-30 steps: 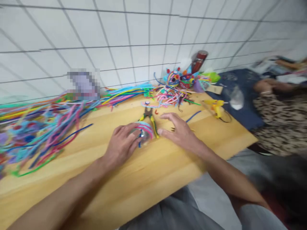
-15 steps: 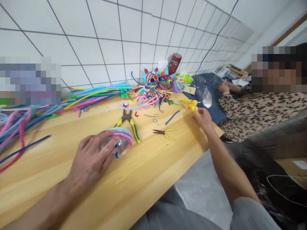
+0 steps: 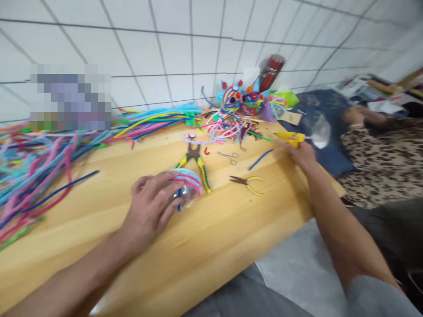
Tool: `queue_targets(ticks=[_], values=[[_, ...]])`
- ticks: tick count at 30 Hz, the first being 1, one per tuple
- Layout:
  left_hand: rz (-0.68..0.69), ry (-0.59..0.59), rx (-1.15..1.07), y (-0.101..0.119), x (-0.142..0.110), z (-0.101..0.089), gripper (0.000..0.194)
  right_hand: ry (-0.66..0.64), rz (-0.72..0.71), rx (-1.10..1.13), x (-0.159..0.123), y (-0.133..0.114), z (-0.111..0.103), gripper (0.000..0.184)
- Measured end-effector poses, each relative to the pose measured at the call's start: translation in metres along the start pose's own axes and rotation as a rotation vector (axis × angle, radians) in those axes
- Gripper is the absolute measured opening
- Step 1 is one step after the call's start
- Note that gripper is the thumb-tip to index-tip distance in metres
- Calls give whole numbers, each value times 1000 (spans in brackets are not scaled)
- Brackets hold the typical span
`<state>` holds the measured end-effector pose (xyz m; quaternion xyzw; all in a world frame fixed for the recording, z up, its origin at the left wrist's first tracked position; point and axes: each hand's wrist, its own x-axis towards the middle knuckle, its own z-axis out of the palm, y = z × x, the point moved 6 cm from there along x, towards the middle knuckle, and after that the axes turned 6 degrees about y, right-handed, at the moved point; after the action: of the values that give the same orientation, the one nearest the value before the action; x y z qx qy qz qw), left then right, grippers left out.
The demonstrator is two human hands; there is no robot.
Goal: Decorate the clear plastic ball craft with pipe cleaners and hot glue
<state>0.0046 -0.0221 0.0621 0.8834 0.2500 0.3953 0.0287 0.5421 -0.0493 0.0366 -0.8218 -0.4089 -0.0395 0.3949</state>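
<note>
My left hand (image 3: 150, 202) is closed over a clear plastic ball (image 3: 191, 193), its upper part wound with pink and light-blue pipe cleaners. A dark blue strip runs down the ball near my fingertips. The ball rests on the wooden table (image 3: 211, 246). At the table's right side, my right hand (image 3: 304, 156) is wrapped round a yellow glue gun (image 3: 291, 138); part of its handle is hidden by my fingers. Just behind the ball lie green-and-yellow pliers (image 3: 194, 156) with spread handles. Yellow-handled pliers (image 3: 247, 182) lie between my hands.
Small scissors (image 3: 229, 157) and a blue pipe cleaner (image 3: 261, 159) lie mid-table. Many pipe cleaners (image 3: 56, 163) heap along the left and back. Decorated balls (image 3: 231, 99) and a red flask (image 3: 272, 72) stand by the wall. A co-worker's hands (image 3: 355, 116) are over a dark cloth.
The view has swung left, so everything sits further right in the picture. My left hand remains on the ball, and my right hand still holds the glue gun.
</note>
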Motion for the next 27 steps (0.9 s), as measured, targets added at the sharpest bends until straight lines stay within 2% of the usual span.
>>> queue_targets(ticks=[2, 4, 6, 8, 11, 13, 15, 19, 22, 27], values=[[-24, -1, -14, 1, 0, 1, 37, -53, 38, 76, -13, -26, 1, 21], [-47, -3, -32, 1, 0, 2, 32, -149, 25, 213, -35, -63, 3, 24], [-40, -1, -24, 3, 0, 2, 25, -273, 17, 430, -64, -104, 3, 26], [-28, 0, -11, 5, 1, 3, 20, -446, -40, 533, -96, -145, 7, 27], [-53, 4, -24, 6, 0, 4, 20, -734, -150, 499, -140, -188, 20, 33], [-81, 5, -37, 5, 0, 4, 21, -810, -259, 458, -157, -204, 28, 32], [-92, 2, -33, 4, -1, 5, 22, -810, -395, 415, -166, -213, 34, 30], [-72, -5, -4, 3, -2, 5, 22, -729, -633, 406, -174, -227, 36, 20], [-59, 1, 4, 4, -1, 4, 22, -696, -737, 428, -179, -237, 33, 9], [-74, -10, -11, 4, -1, 4, 22, -586, -887, 413, -184, -244, 28, 8]])
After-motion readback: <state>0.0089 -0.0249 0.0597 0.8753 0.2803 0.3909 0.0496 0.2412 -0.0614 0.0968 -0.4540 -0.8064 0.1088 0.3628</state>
